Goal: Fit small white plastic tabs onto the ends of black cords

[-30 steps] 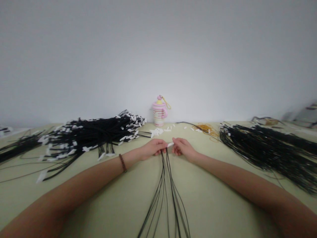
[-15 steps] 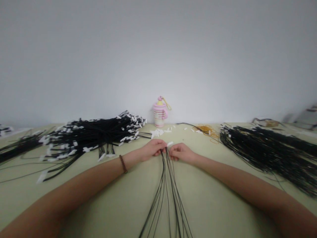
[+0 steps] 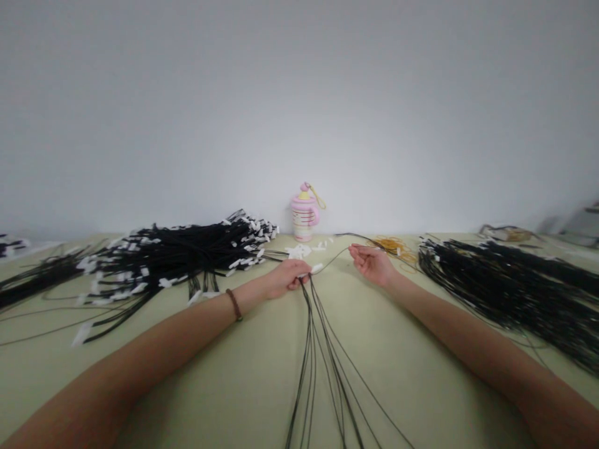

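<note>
My left hand is closed on the top of a bunch of thin black cords, which fan out toward me across the table. A small white tag sticks out just past its fingertips. My right hand is apart from it, to the right, with its fingers pinched on one thin black cord. That cord arcs back to the bunch at my left hand.
Large heaps of black cords with white tags lie left and right on the pale green table. Loose white tags, yellow rubber bands and a pink-and-white cup stand at the wall.
My right hand has moved right and away from my left hand, drawing one cord out from the bunch. My left hand stays in nearly the same place.
</note>
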Demonstrator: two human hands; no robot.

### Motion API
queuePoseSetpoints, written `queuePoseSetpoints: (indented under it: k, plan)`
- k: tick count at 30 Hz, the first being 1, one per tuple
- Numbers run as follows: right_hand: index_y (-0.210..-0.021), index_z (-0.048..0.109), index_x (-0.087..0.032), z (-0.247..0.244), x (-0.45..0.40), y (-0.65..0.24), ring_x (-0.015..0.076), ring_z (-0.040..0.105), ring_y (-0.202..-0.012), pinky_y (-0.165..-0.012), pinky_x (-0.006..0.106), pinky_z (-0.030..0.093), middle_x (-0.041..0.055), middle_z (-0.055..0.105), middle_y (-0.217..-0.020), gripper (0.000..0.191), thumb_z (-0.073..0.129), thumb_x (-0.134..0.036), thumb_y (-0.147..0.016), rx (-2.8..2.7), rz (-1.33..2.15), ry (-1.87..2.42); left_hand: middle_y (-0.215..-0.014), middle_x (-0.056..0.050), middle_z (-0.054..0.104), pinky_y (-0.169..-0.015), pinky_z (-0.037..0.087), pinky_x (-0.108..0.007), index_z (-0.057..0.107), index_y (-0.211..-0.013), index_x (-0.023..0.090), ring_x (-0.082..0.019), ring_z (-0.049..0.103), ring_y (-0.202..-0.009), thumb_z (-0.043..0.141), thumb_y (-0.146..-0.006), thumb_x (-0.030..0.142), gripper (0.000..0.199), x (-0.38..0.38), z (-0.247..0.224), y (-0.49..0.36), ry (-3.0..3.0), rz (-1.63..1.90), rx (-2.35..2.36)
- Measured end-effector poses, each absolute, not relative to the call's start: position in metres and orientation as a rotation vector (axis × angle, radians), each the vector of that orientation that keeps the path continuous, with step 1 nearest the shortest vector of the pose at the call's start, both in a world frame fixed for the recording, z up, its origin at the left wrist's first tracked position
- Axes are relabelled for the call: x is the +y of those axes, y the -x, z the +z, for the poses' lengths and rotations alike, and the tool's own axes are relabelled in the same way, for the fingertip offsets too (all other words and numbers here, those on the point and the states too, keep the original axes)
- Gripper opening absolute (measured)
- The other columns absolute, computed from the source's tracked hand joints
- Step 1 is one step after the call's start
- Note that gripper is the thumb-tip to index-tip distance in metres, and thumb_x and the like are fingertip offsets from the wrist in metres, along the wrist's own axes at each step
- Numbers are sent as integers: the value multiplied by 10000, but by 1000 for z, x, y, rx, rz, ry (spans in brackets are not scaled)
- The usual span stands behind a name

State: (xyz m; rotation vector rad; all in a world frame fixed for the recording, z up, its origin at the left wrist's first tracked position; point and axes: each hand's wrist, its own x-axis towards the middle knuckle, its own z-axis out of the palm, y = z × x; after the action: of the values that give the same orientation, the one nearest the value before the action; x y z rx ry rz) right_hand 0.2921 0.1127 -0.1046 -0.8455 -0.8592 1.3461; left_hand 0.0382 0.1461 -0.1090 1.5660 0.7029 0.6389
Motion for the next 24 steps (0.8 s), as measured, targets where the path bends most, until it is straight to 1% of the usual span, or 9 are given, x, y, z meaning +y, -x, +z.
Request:
queuePoseSetpoints:
  k: [1,3,5,8,10,13,16,20,24]
  plan:
    - [-825,581,-166,-105,115,-298,92,601,-693,-560,182,468,24,641,-783,180,481,-90,-695,-818,1291,851,-596,14,459,-377,156,-161,488,-683,110,-23,325,-432,571,-690,323,228,145,-108,-38,-1565,633,697]
    - [-809,574,-171,-106,119,-306,96,604,-704,-566,187,478,27,638,-779,119,482,-130,-746,-756,1203,886,-591,12,457,-378,145,-165,483,-679,108,-23,319,-429,568,-695,314,223,143,-107,-39,-1562,623,685]
    - [-770,556,-175,-110,124,-311,81,586,-617,-513,173,465,14,618,-693,84,473,-170,-783,-731,1151,930,-587,13,456,-376,139,-167,475,-672,107,-19,309,-420,565,-698,303,217,143,-107,-39,-1559,622,670]
    - [-709,518,-177,-115,130,-318,48,487,-444,-403,140,400,-29,522,-534,105,467,-197,-798,-722,1064,996,-586,15,451,-369,133,-164,469,-667,106,-13,301,-409,564,-695,296,214,145,-108,-40,-1545,634,668]
    - [-673,488,-183,-118,134,-324,43,430,-396,-367,139,372,-46,463,-485,125,482,-226,-790,-730,982,1040,-580,16,450,-359,118,-163,466,-672,109,-12,290,-397,561,-691,304,218,147,-109,-39,-1529,633,684]
    - [-623,442,-188,-121,138,-329,46,391,-379,-346,147,352,-50,432,-465,172,532,-263,-748,-759,845,1103,-563,23,444,-349,95,-164,468,-679,111,-10,266,-378,569,-677,327,238,151,-109,-38,-1520,616,704]
    - [-596,439,-179,-124,135,-323,46,374,-381,-339,155,325,-44,436,-464,203,587,-284,-689,-836,730,1156,-571,22,450,-342,99,-162,480,-682,110,-10,267,-376,586,-659,349,262,152,-108,-37,-1547,576,720]
    - [-596,510,-156,-129,122,-291,66,413,-404,-365,182,328,-17,500,-495,207,635,-320,-609,-1081,708,1211,-604,9,475,-346,129,-158,487,-678,113,-15,295,-394,590,-656,357,266,148,-107,-38,-1567,585,736]
    - [-574,525,-154,-128,103,-253,69,399,-362,-361,190,285,-16,499,-463,232,522,-358,-684,-1362,748,1241,-592,13,466,-356,159,-160,488,-669,118,-22,311,-404,590,-659,348,252,146,-107,-41,-1552,613,737]
